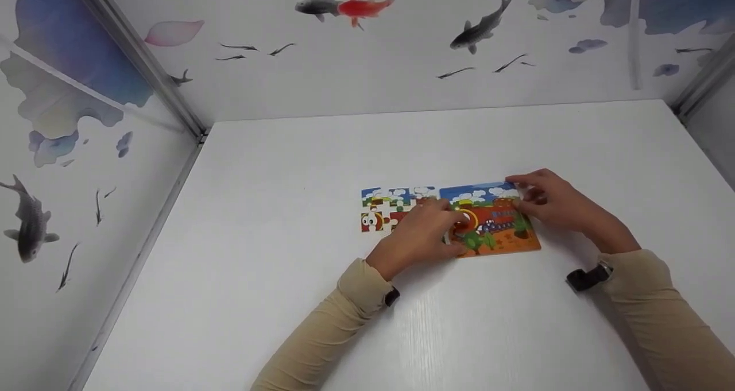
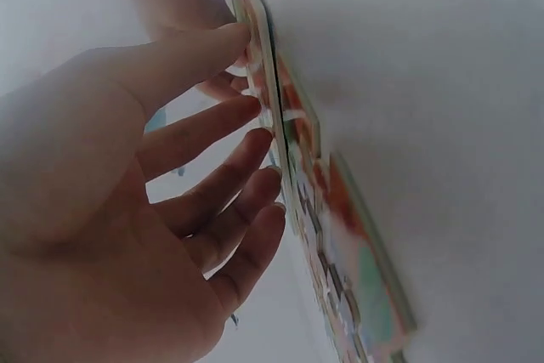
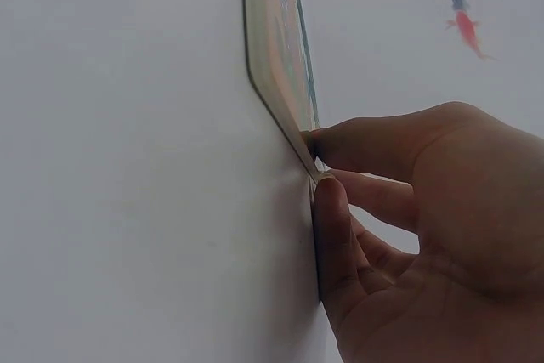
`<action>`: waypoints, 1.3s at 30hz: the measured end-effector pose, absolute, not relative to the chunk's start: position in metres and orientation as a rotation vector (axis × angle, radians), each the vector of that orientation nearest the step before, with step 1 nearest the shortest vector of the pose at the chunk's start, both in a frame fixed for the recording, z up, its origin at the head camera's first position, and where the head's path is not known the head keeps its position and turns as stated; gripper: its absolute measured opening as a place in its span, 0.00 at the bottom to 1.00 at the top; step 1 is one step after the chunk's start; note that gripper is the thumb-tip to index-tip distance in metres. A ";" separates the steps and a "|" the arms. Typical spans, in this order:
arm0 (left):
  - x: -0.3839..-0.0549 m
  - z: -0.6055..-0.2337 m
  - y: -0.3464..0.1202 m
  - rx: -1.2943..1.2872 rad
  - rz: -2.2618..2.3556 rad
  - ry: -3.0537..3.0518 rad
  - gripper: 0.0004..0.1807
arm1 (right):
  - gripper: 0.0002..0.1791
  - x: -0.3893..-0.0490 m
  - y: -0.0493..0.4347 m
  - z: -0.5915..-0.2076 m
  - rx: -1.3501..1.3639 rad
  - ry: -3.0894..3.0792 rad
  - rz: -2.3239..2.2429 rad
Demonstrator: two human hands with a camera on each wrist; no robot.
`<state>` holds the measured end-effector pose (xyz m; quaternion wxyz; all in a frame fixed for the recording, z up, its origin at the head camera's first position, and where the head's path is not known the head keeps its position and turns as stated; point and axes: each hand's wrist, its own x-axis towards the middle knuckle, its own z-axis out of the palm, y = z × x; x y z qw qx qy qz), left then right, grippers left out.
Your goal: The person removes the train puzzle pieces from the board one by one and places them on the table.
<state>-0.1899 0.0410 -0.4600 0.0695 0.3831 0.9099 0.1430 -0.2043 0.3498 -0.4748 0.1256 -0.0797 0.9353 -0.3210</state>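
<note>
A flat picture board [image 1: 499, 243] showing a red train lies on the white table. Beside its left edge, jigsaw pieces [image 1: 372, 221] lie partly joined, with white gaps between them. My left hand [image 1: 416, 233] reaches over where board and pieces meet and hides some pieces. Its fingers are spread, with the thumb and fingertips touching the board's left part, as the left wrist view [image 2: 187, 201] of the hand shows. My right hand [image 1: 554, 201] is at the board's far right corner. Thumb and forefinger pinch that corner in the right wrist view [image 3: 319, 159] of the board.
The white tabletop [image 1: 258, 276] spreads around the board and pieces. A white wall panel [image 1: 367, 75] with painted fish stands behind it, and another side panel [image 1: 57, 207] rises at the left. Black straps [image 1: 588, 277] are on both wrists.
</note>
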 end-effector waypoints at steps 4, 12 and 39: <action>-0.185 -0.462 0.046 1.086 0.393 2.779 0.30 | 0.31 -0.205 0.349 -0.476 -0.227 2.716 -0.939; -0.185 -0.460 0.050 1.035 0.602 2.696 0.25 | 0.32 -0.205 0.352 -0.476 -0.221 2.721 -0.933; -0.183 -0.459 0.053 0.963 0.535 2.692 0.32 | 0.31 -0.204 0.349 -0.474 -0.245 2.725 -0.947</action>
